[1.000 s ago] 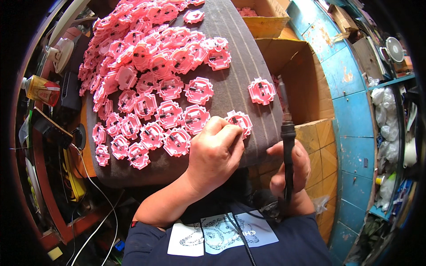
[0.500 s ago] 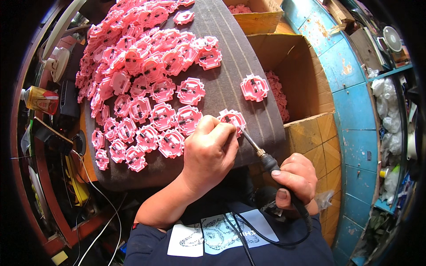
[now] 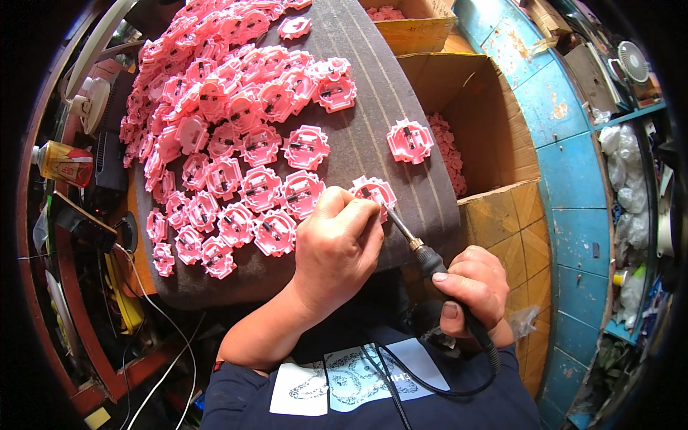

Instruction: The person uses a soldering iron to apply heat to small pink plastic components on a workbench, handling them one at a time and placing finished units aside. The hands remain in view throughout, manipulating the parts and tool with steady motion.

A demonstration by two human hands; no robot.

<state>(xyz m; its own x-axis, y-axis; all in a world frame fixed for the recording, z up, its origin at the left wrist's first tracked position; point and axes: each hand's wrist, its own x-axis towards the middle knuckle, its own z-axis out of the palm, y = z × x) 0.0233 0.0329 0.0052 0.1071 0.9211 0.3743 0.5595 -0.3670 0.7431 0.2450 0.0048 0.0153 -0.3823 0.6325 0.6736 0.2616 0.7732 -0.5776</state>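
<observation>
My right hand [image 3: 475,290] is closed round the black handle of a soldering iron [image 3: 430,259]. The iron's metal tip slants up to the left and meets a pink plastic part [image 3: 375,193] with a small dark piece in it. At the lower left side of that part, my left hand [image 3: 337,236] is pinched closed. Its fingertips are turned away, so whatever lies between them is hidden. One more such pink part [image 3: 410,141] lies by itself farther off to the right. Left of my left hand, several similar parts [image 3: 275,232] lie in loose rows.
A large heap of pink parts [image 3: 215,100] covers the far left of the dark striped mat [image 3: 373,79]. Beyond its right edge stands an open cardboard box [image 3: 494,115] with pink parts inside. Blue cabinets [image 3: 573,172] line the right. A bottle [image 3: 66,163] is at the left.
My right hand and the soldering iron's handle have shifted slightly left. The tip stays at the same pink part, and my left hand has hardly moved.
</observation>
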